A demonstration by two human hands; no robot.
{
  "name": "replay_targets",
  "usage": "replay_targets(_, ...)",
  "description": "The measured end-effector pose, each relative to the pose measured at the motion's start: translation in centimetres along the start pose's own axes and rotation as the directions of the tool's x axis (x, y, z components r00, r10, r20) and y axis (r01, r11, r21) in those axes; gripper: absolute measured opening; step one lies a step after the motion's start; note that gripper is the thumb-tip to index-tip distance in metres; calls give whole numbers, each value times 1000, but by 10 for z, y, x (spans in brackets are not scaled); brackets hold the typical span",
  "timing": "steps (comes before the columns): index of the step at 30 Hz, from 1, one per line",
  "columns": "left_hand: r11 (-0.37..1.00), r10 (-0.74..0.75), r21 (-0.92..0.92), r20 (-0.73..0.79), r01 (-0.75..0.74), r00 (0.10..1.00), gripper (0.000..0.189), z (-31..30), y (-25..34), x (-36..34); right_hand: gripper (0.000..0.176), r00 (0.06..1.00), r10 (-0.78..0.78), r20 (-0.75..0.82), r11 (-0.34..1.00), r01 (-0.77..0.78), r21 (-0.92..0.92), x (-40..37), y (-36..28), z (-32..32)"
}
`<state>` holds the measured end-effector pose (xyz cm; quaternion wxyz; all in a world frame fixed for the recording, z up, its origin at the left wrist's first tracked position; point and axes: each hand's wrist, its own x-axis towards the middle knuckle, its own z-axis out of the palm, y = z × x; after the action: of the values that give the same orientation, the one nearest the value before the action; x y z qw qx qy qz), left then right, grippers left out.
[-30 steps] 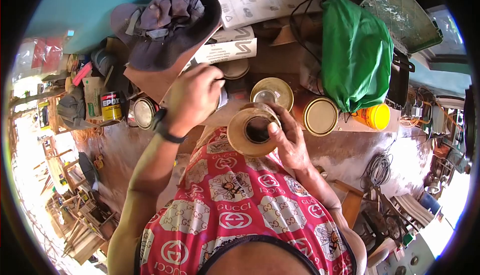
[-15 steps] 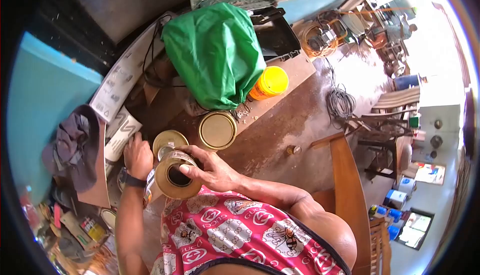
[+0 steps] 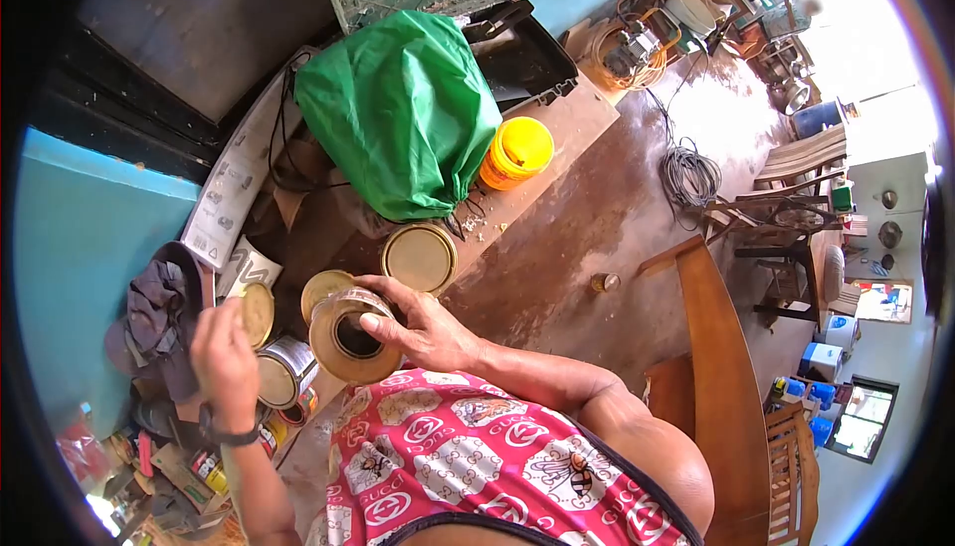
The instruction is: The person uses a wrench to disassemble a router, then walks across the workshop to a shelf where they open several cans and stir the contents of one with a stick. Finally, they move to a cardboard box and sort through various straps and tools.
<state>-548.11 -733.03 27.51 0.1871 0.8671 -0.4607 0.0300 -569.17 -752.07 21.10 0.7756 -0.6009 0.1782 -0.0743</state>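
Note:
My right hand (image 3: 433, 332) is closed around an open metal can (image 3: 350, 335) with a wide gold rim and a dark inside, its mouth tilted up towards me. My left hand (image 3: 227, 357) is raised at the left, fingers closed at the edge of a round gold lid (image 3: 258, 313). Between the two hands stands a paint can (image 3: 285, 371) with its lid on. Another gold lid or can top (image 3: 324, 289) shows just behind the open can, partly covered by it. A larger round gold lid (image 3: 419, 258) lies beyond my right hand.
A green cloth bag (image 3: 403, 113) and a yellow tub (image 3: 517, 151) stand ahead beside an open black toolbox (image 3: 532, 54). A crumpled dark cap (image 3: 159, 307) is at the left. A wooden bench (image 3: 724, 347), coiled cable (image 3: 689, 176) and small jar (image 3: 605, 282) are right.
My left hand has drawn back and left from beside the cans, and a gold lid now shows at its fingers. My right hand keeps hold of the open can. The view has shifted slightly.

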Motion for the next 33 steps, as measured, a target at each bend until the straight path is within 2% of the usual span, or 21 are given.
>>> replay_targets(2, 929, -279, -273, -71, 250, 958, 31, -24, 13, -9, 68, 1000, 7, 20, 1000, -7, 16, 1, 1, 0)
replay_targets(3, 865, -374, -393, -88, 313, 923, 31, -32, 15, -16, 68, 1000, -1, 10, 1000, 1, 19, 2, 0, 1)
replay_targets(4, 791, -374, -546, -71, 277, 925, 29, -38, 16, -20, 67, 1000, -10, 1, 1000, 10, 22, 3, 0, 3)
replay_targets(6, 647, -407, -694, 34, 315, 913, 26, -41, 24, -27, 67, 1000, 3, 20, 1000, -3, 28, 4, 0, 6)
replay_targets(9, 572, -389, -712, 199, 406, 899, 24, -22, 30, -42, 66, 999, -5, 34, 995, 1, 104, 5, 4, 16)
replay_targets(11, 512, -349, -745, 274, 427, 896, 22, -8, 41, -46, 62, 998, -64, 30, 995, 61, 83, 5, 10, 22)
replay_targets(12, 487, -351, -752, 297, 445, 888, 22, -2, 46, -47, 58, 998, -49, 30, 999, 49, 13, 2, 5, 23)
replay_targets(13, 504, -332, -764, 261, 404, 906, 20, 7, 45, -50, 53, 993, -101, -60, 990, 94, -101, 0, 12, 27)
replay_targets(14, 523, -329, -760, 237, 385, 914, 19, 8, 42, -58, 53, 998, 56, -38, 998, -57, -7, -4, 9, 29)
replay_targets(15, 528, -352, -734, 268, 427, 897, 17, 4, 42, -63, 52, 996, 67, -51, 998, -66, 10, -9, 1, 36)
replay_targets(16, 531, -366, -716, 289, 453, 885, 16, 3, 41, -66, 49, 999, 19, -33, 993, -15, 117, -9, 9, 41)
replay_targets(18, 584, -339, -715, 216, 385, 916, 13, 9, 39, -70, 49, 998, 23, -52, 969, -9, 249, -13, 21, 53)
replay_targets(20, 583, -335, -756, 110, 298, 936, 12, 18, 40, -79, 52, 998, 17, -54, 989, -9, 148, -19, 25, 57)
replay_targets(21, 678, -303, -704, -5, 213, 953, 15, 25, 38, -82, 58, 998, -7, -55, 991, 14, 136, -22, 27, 60)
replay_targets(22, 703, -293, -696, -95, 147, 951, 16, 27, 38, -84, 65, 995, 32, -92, 994, -22, 107, -24, 31, 64)
replay_targets(24, 726, -281, -684, -200, 71, 939, 15, 36, 35, -93, 73, 999, 14, -40, 993, -9, 119, -28, 29, 78)
replay_targets(25, 708, -328, -693, -148, 139, 933, 17, 34, 38, -101, 77, 998, 55, -33, 991, -51, 127, -31, 36, 78)
replay_targets(29, 699, -314, -709, -195, 87, 929, 33, 40, 24, -127, 76, 988, 133, -81, 987, -125, 100, -41, 38, 99)
replay_targets(31, 641, -332, -754, -102, 145, 938, 51, 34, 17, -140, 76, 989, 120, -81, 989, -112, 96, -45, 36, 111)
replay_targets(32, 632, -334, -761, -99, 144, 937, 51, 29, 15, -146, 76, 992, 102, -69, 990, -94, 105, -46, 35, 115)
replay_targets(33, 500, -348, -838, 35, 217, 937, 59, 24, 13, -151, 80, 995, 78, -66, 995, -74, 73, -47, 37, 116)
